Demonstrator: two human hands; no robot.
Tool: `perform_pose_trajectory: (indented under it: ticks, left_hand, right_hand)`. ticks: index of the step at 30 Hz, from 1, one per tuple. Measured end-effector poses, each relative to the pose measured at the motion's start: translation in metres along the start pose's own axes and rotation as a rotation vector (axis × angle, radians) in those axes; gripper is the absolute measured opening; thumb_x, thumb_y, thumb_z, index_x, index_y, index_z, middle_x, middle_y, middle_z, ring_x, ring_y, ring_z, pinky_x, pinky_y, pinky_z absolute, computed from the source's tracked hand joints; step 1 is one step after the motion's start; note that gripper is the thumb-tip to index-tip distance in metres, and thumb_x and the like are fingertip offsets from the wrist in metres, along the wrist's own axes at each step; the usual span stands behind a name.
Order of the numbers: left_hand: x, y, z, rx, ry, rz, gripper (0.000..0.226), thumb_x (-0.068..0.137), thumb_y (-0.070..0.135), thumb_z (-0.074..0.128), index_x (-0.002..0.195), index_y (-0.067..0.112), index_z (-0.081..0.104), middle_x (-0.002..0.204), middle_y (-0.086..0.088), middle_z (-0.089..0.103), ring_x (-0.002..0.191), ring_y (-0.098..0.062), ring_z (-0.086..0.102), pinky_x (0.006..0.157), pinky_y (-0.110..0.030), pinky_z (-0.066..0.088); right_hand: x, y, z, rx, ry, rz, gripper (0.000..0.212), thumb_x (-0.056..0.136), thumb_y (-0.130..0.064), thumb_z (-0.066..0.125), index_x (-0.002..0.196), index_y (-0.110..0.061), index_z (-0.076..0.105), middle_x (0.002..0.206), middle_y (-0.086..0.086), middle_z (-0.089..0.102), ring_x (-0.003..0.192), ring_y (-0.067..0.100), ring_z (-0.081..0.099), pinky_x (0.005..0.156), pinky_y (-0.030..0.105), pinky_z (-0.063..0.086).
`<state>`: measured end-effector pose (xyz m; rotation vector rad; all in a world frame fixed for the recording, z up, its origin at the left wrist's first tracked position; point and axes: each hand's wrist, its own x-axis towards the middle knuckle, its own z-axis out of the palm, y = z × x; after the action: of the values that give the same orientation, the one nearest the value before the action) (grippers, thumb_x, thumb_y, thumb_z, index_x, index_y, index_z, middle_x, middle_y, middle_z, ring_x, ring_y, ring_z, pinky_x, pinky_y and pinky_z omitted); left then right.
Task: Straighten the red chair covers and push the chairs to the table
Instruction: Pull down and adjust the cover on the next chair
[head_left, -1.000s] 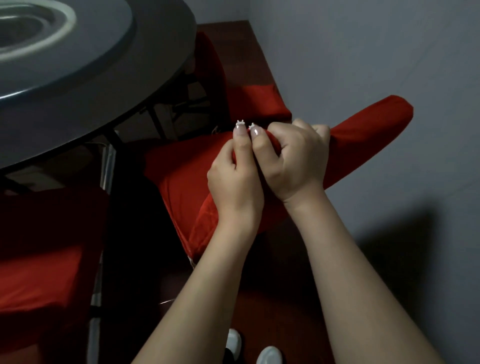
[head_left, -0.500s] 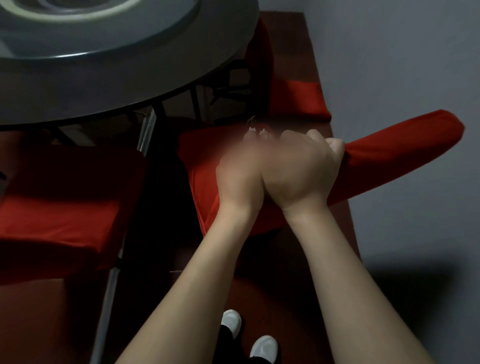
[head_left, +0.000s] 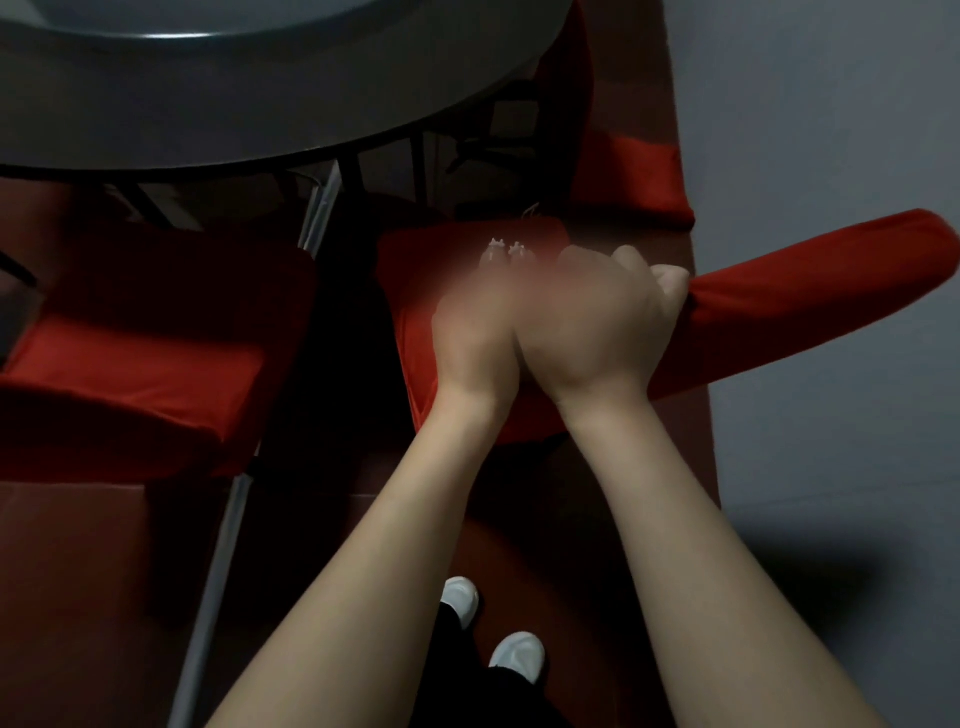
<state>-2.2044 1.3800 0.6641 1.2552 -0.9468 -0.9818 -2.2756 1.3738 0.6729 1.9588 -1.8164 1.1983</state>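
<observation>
Curling its fingers round the red chair cover, the right hand likely tugs it straight; the left hand is too blurred to tell.

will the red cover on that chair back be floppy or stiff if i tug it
Probably soft cloth, floppy by itself: the red chair cover shows smooth, rounded edges. It looks taut, so a tug likely shifts or stretches it rather than freeing it. The right hand curls over its top, so it seems easy to grip.
</observation>
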Motion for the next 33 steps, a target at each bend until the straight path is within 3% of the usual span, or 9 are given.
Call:
perform_pose_trajectory:
  ticks: [14, 20, 26, 31, 33]
  left_hand:
    - [-0.005, -0.021, -0.054, -0.042, 0.044, -0.02, 0.052, 0.088, 0.04, 0.031, 0.044, 0.036, 0.059, 0.044, 0.015, 0.052, 0.048, 0.0, 0.048, 0.055, -0.021, 0.037]
    - [-0.001, -0.022, -0.059, -0.04, -0.041, -0.038, 0.041, 0.08, 0.054, 0.038, 0.049, 0.039, 0.061, 0.051, 0.015, 0.056, 0.059, -0.005, 0.051, 0.065, -0.033, 0.041]
    - [-0.004, -0.021, -0.061, -0.017, -0.059, -0.018, 0.038, 0.077, 0.059, 0.037, 0.058, 0.034, 0.059, 0.058, 0.013, 0.058, 0.065, -0.008, 0.055, 0.068, -0.033, 0.045]
    - [-0.006, -0.019, -0.062, 0.007, -0.088, -0.051, 0.038, 0.087, 0.046, 0.035, 0.065, 0.026, 0.059, 0.067, 0.009, 0.059, 0.071, -0.014, 0.056, 0.073, -0.04, 0.046]
    - [-0.006, -0.02, -0.064, 0.022, -0.089, -0.058, 0.039, 0.087, 0.047, 0.034, 0.069, 0.024, 0.06, 0.071, 0.007, 0.06, 0.075, -0.013, 0.058, 0.074, -0.036, 0.047]
  right_hand:
    - [-0.029, -0.043, 0.01, -0.053, -0.218, -0.062, 0.044, 0.093, -0.039, 0.027, 0.066, -0.014, 0.051, 0.063, 0.001, 0.059, 0.066, 0.023, 0.049, 0.074, 0.038, 0.028]
    - [-0.029, -0.044, 0.009, -0.067, -0.274, -0.082, 0.042, 0.094, -0.04, 0.024, 0.073, -0.015, 0.051, 0.068, 0.001, 0.061, 0.07, 0.022, 0.047, 0.074, 0.037, 0.024]
    - [-0.028, -0.044, 0.005, -0.108, -0.333, -0.075, 0.048, 0.094, -0.042, 0.02, 0.083, -0.012, 0.056, 0.073, 0.001, 0.062, 0.076, 0.026, 0.051, 0.076, 0.038, 0.025]
    - [-0.026, -0.045, 0.002, -0.097, -0.36, -0.074, 0.05, 0.093, -0.043, 0.018, 0.087, -0.011, 0.056, 0.077, 0.002, 0.063, 0.079, 0.026, 0.052, 0.077, 0.038, 0.025]
    - [-0.027, -0.046, 0.001, -0.084, -0.36, -0.073, 0.052, 0.093, -0.044, 0.019, 0.089, -0.01, 0.057, 0.078, 0.002, 0.064, 0.08, 0.026, 0.053, 0.078, 0.039, 0.025]
